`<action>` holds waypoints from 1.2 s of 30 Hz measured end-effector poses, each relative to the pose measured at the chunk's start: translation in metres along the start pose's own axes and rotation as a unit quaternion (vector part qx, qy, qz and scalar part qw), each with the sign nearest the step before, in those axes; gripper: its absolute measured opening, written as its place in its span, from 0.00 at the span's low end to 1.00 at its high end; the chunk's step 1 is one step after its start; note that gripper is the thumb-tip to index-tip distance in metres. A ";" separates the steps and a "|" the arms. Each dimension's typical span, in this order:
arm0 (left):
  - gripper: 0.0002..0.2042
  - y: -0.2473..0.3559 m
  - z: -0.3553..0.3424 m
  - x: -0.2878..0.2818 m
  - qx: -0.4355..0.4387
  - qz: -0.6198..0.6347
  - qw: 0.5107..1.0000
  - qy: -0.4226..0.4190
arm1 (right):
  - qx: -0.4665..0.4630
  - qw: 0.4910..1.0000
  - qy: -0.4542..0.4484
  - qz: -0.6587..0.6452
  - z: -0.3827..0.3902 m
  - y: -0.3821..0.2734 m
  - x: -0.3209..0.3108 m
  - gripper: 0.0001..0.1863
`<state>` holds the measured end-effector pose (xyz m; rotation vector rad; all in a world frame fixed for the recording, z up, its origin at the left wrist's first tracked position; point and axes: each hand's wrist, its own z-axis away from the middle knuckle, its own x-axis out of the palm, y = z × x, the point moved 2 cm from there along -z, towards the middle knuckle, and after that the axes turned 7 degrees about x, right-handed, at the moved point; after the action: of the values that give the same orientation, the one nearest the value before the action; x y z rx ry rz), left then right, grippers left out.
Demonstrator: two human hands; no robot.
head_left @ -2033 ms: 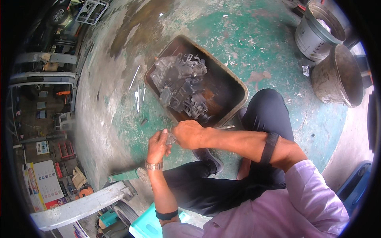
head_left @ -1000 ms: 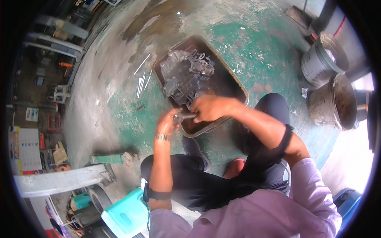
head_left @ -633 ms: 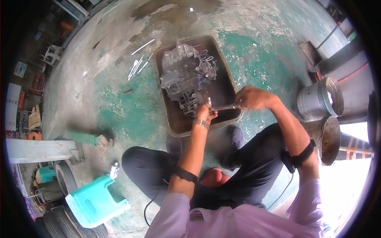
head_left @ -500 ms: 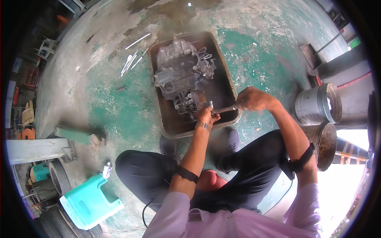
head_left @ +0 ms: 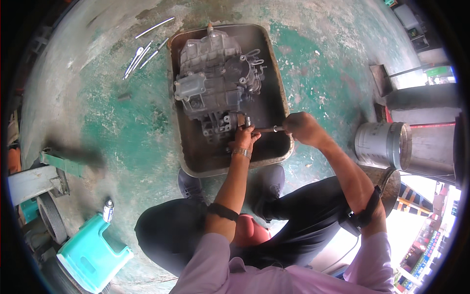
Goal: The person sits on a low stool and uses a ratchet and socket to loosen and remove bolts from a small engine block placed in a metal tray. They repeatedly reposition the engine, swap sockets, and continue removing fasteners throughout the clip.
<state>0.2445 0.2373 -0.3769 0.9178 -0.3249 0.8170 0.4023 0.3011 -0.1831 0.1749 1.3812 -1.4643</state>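
A greasy grey metal gearbox-like housing [head_left: 208,73] lies in a shallow dark tray [head_left: 178,157] on the floor before me. Over the tray's near part, my left hand [head_left: 243,138] is closed around the head end of a socket wrench [head_left: 266,130], close to the housing's near end. A shiny socket-like piece [head_left: 247,121] sticks up beside its fingers. Out by the tray's right rim, my right hand [head_left: 303,129] is wrapped round the wrench's handle end. The wrench lies almost level between both hands. Whether its far end touches the housing is hidden by my left fingers.
Several slim metal tools [head_left: 139,60] and a short dark cylinder [head_left: 124,96] lie on the floor at the far left. A turquoise plastic stool [head_left: 93,255] and a spray can [head_left: 108,209] are at the near left. White buckets [head_left: 379,142] stand right.
The whole view has shifted, so the tray and housing sit farther left and higher. The wrench handle has swung from slanting up toward the right to nearly level, both hands still on it.
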 end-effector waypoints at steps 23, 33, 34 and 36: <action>0.10 0.001 0.017 0.020 0.064 0.195 0.970 0.131 | 0.019 0.995 -0.025 0.090 -0.029 -0.056 0.016 0.06; 0.05 -0.018 0.001 0.007 0.057 0.273 0.958 0.068 | -0.049 0.996 -0.013 0.069 -0.025 -0.071 0.029 0.05; 0.04 -0.020 0.001 0.006 0.043 0.292 0.953 0.065 | -0.042 0.997 -0.013 0.066 -0.024 -0.072 0.029 0.05; 0.04 -0.022 0.000 0.004 0.049 0.277 0.958 0.059 | -0.060 0.996 -0.010 0.066 -0.025 -0.076 0.030 0.05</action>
<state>0.2637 0.2318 -0.3869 0.8741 -0.4487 1.4094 0.3206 0.2856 -0.1642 0.1713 1.4095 -1.2677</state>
